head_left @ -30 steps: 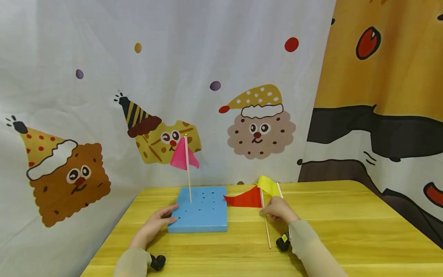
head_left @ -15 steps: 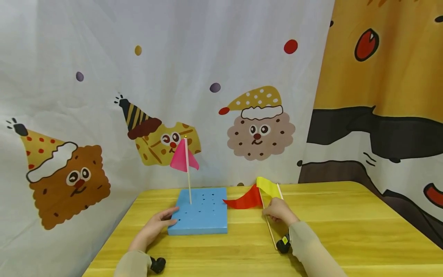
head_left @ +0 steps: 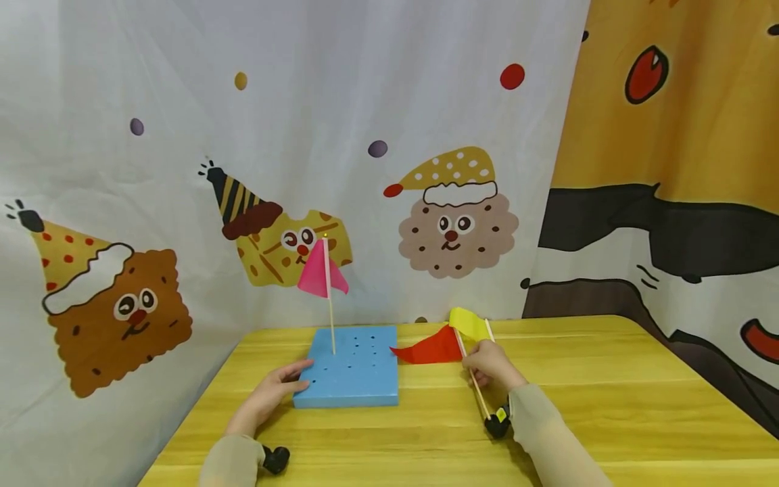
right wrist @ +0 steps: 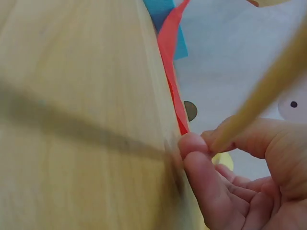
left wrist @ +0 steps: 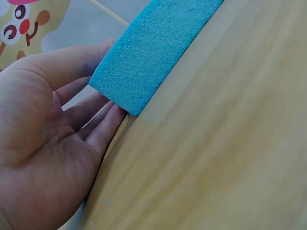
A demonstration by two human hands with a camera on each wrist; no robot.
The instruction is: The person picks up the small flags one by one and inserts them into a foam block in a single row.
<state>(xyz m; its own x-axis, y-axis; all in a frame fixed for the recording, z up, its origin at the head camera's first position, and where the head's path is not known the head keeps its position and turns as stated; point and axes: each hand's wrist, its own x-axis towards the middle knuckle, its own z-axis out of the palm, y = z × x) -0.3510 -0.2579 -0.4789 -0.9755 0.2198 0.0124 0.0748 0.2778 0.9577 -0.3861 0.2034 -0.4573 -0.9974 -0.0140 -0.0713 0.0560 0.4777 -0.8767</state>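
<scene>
A blue foam block (head_left: 353, 368) with several holes lies on the yellow wooden table (head_left: 608, 399). A pink flag (head_left: 322, 274) stands upright in it on a thin stick. My left hand (head_left: 276, 391) rests with straight fingers against the block's near left corner; the left wrist view shows the fingers (left wrist: 93, 124) touching the foam edge (left wrist: 144, 62). My right hand (head_left: 489, 365) pinches the wooden stick (right wrist: 261, 98) of a red flag (head_left: 429, 348), lifted off the table and tilted. A yellow flag (head_left: 468, 323) lies just behind it.
A cartoon-printed curtain (head_left: 304, 135) hangs close behind the table's far edge. Bare tabletop stretches to the right of my right hand and along the near edge. Small black devices sit at each wrist (head_left: 276, 460).
My right hand has raised the red flag's stick off the table and tilted it more upright. The left hand and the blue block have stayed put.
</scene>
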